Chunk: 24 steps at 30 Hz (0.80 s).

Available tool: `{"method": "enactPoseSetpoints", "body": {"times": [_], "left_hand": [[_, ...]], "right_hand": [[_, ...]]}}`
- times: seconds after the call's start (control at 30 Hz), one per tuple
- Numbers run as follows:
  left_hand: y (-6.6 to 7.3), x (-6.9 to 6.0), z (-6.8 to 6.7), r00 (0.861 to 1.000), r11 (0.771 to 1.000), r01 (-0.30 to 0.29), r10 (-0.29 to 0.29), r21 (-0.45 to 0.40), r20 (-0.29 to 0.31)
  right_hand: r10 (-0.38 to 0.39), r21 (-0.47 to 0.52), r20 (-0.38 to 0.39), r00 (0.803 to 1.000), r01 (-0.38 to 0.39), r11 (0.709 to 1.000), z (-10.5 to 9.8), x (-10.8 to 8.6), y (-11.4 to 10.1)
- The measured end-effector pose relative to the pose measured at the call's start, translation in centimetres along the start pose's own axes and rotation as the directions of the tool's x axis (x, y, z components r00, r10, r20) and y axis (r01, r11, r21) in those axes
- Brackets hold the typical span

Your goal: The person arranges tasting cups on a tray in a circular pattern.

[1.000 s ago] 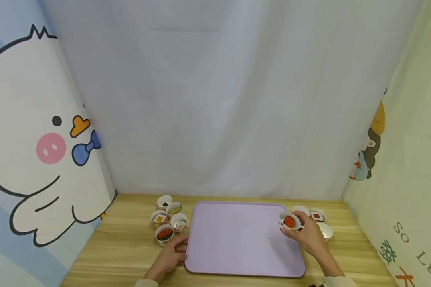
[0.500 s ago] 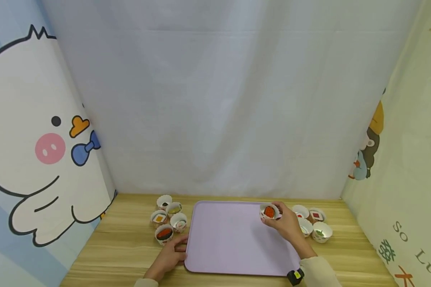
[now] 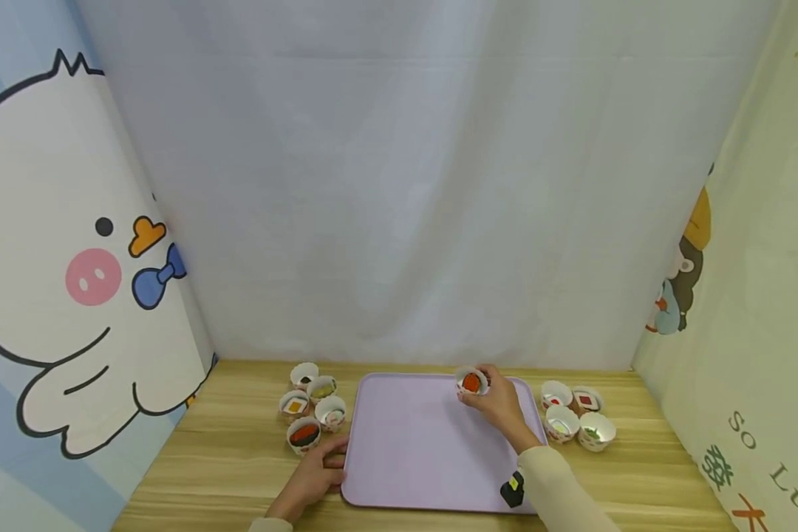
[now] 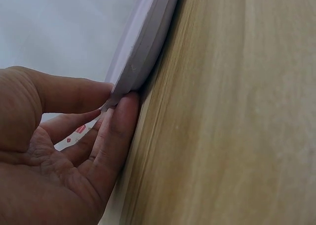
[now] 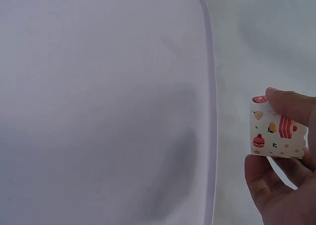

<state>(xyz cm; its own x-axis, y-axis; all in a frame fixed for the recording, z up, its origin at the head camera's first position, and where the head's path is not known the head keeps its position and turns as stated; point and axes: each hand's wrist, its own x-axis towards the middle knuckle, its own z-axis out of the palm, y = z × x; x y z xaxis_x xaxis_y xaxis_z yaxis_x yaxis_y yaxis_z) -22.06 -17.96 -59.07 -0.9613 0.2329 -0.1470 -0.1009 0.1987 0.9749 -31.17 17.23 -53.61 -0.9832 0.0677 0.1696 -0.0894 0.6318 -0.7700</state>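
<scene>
Head view: two hands at work over a wood-grain bench [image 3: 645, 488], the left hand [image 3: 311, 476] and the right hand [image 3: 502, 408] well apart.
Left hand: at the near left side of the lilac tray [image 3: 406, 451], pinching its edge; the left wrist view has the thumb on top of the rim and fingertips beneath it.
Right hand: gripping a small paper cup [image 5: 271, 133], thumb on one side and fingers on the other.
Held cup: over the far part of the tray, right of its middle, apparently raised clear of the surface; its white wall is printed with cakes and other small motifs, and an orange-red piece [image 3: 471, 382] sits inside.
Tray: flat on the bench, rectangular with rounded corners and a low rim, a soft shadow falling across it.
Left cups: five similar cups [image 3: 332, 425] bunched just beside the tray, the nearest with a red-and-black piece [image 3: 304, 434], another with a yellow-and-white one [image 3: 295, 406].
Right cups: four more [image 3: 597, 445] clustered on the opposite side, one with something green [image 3: 595, 433].
Right wrist: a cream sleeve [image 3: 561, 491] and a small black device [image 3: 512, 490] with a yellow patch.
Backdrop: pale hanging cloth [image 3: 372, 192].
</scene>
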Motion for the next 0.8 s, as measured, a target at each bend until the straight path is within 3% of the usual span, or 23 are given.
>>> {"method": "enactPoseSetpoints", "body": {"times": [0.53,0.8], "left_hand": [[-0.1,-0.2,-0.1,1.000,1.000,-0.006,0.006,-0.018,0.010],[-0.2,0.0,-0.2,0.999,1.000,-0.017,0.018,-0.026,0.032]], "right_hand": [[0.021,0.019,-0.005,1.000,-0.021,1.000,4.6,1.2,1.1],[0.019,0.033,-0.004,1.000,-0.019,0.999,5.7,1.6,1.1]]}}
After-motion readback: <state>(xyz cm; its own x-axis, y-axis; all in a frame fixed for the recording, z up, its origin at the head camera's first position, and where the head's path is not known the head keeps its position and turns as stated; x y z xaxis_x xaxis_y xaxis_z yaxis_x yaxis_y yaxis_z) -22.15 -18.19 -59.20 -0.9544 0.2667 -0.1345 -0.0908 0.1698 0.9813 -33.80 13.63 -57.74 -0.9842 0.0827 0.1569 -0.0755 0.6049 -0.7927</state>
